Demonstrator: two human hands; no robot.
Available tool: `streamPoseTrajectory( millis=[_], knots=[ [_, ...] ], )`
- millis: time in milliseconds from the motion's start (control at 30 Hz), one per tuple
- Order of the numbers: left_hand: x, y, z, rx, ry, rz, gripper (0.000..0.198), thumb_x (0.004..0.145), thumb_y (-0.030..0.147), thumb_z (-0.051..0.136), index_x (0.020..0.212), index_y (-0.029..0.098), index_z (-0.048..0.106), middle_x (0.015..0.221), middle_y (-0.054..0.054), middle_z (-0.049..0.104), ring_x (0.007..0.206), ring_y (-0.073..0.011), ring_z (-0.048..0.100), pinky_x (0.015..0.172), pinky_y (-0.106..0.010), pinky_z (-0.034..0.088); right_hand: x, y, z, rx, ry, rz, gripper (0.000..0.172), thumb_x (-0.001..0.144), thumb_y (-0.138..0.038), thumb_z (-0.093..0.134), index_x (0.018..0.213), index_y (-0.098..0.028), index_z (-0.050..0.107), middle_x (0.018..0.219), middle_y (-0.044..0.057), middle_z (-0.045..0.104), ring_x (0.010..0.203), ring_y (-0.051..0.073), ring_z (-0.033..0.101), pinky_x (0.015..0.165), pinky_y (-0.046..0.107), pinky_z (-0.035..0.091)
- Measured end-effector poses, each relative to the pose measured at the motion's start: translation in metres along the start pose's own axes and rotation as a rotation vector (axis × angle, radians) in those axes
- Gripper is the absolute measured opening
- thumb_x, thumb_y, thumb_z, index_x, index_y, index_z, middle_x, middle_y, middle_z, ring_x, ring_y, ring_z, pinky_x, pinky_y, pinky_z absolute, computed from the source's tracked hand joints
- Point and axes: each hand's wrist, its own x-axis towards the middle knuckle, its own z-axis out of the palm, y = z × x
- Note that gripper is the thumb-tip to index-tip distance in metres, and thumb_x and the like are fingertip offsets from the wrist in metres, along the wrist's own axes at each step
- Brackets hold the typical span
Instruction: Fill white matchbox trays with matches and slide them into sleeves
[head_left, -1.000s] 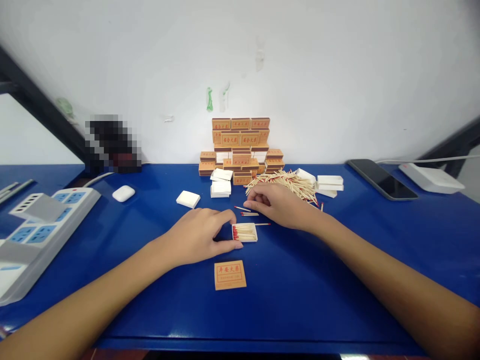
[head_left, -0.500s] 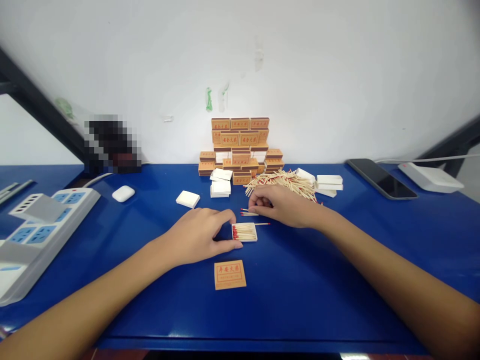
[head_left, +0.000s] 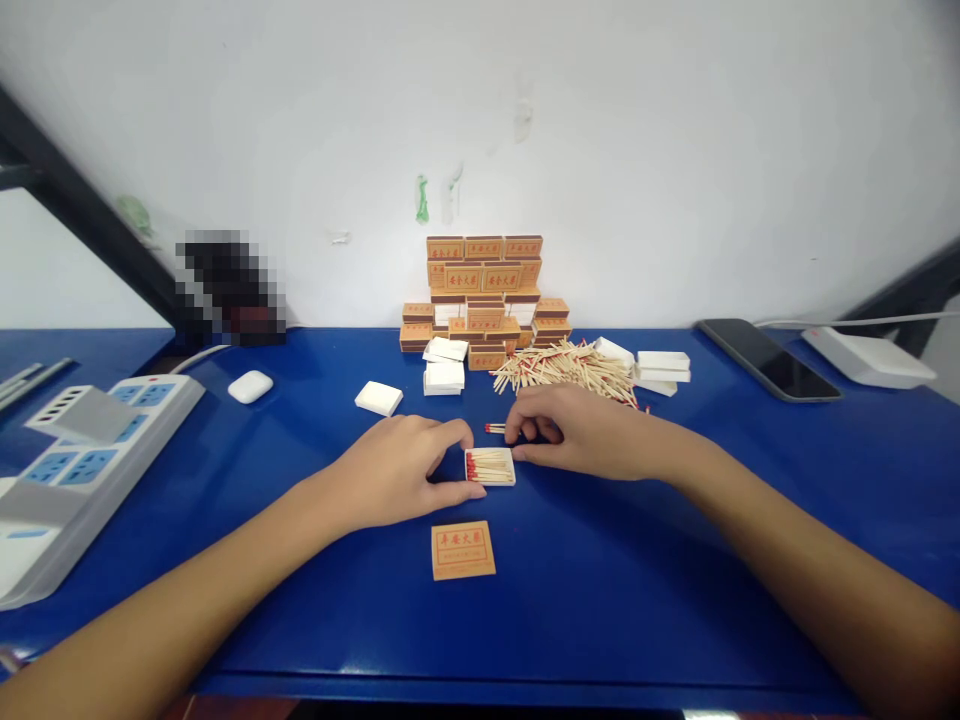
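Observation:
My left hand [head_left: 409, 470] holds a small white matchbox tray [head_left: 514, 478] between thumb and forefinger, gripping it at its left end. Red-headed matches [head_left: 489, 465] lie side by side inside the tray, heads to the left. At the tray's right end is my right hand [head_left: 551, 430], its fingers curled and thumb tip close to the rim; whatever they pinch is hidden. Red match heads [head_left: 489, 428] stick out to the left of its fingertips. In front of the tray, an orange matchbox sleeve [head_left: 463, 550] lies flat on the blue table [head_left: 615, 600].
Behind the right hand spreads a heap of loose matches [head_left: 570, 368]. White trays [head_left: 444, 377] lie left and right of it. Orange matchboxes [head_left: 484, 278] are stacked against the wall. A phone [head_left: 769, 360] is at right; a power strip [head_left: 97, 470] and white case [head_left: 250, 386] at left.
My right hand has moved slightly toward me and right, from the loose matches to the tray's right end. The single match there is now out of sight. My left hand stays on the tray.

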Motion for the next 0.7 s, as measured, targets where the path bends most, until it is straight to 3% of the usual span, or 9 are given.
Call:
streamPoseTrajectory(
  millis=[267, 467, 567, 700],
  knots=[
    [0.0, 0.001, -0.004, -0.006, -0.01, 0.003, 0.038, 0.094, 0.056, 0.072, 0.109, 0.022, 0.066, 0.068, 0.005, 0.058, 0.059, -0.0151, 0.054, 0.055, -0.028, 0.027, 0.001, -0.003, 0.008, -0.089, -0.004, -0.025, 0.011, 0.097, -0.024, 0.059, 0.088, -0.021, 0.063, 0.086, 0.002, 0.066, 0.074, 0.016, 0.054, 0.067, 0.03, 0.039],
    [-0.002, 0.001, -0.004, -0.008, -0.013, -0.004, 0.038, 0.095, 0.056, 0.071, 0.109, 0.022, 0.066, 0.066, 0.005, 0.057, 0.057, -0.0146, 0.052, 0.055, -0.028, 0.027, 0.001, -0.004, -0.002, -0.104, 0.135, 0.004, 0.014, 0.099, -0.027, 0.057, 0.088, -0.021, 0.062, 0.085, 0.003, 0.067, 0.071, 0.016, 0.056, 0.067, 0.031, 0.039],
    [-0.001, 0.001, -0.004, -0.01, -0.005, 0.003, 0.037, 0.095, 0.056, 0.071, 0.109, 0.022, 0.066, 0.066, 0.005, 0.057, 0.057, -0.0144, 0.053, 0.055, -0.028, 0.028, 0.002, -0.003, -0.004, -0.081, 0.205, 0.028, 0.012, 0.099, -0.028, 0.058, 0.095, -0.021, 0.067, 0.084, 0.003, 0.07, 0.069, 0.017, 0.058, 0.066, 0.031, 0.04],
    [0.0, 0.001, -0.004, -0.012, 0.002, 0.012, 0.039, 0.095, 0.057, 0.07, 0.109, 0.022, 0.066, 0.067, 0.005, 0.058, 0.057, -0.0147, 0.054, 0.055, -0.028, 0.03, 0.004, -0.002, -0.002, -0.052, 0.273, -0.019, 0.022, 0.1, -0.027, 0.055, 0.11, -0.023, 0.075, 0.098, 0.007, 0.077, 0.077, 0.02, 0.064, 0.072, 0.035, 0.046]
  ],
)
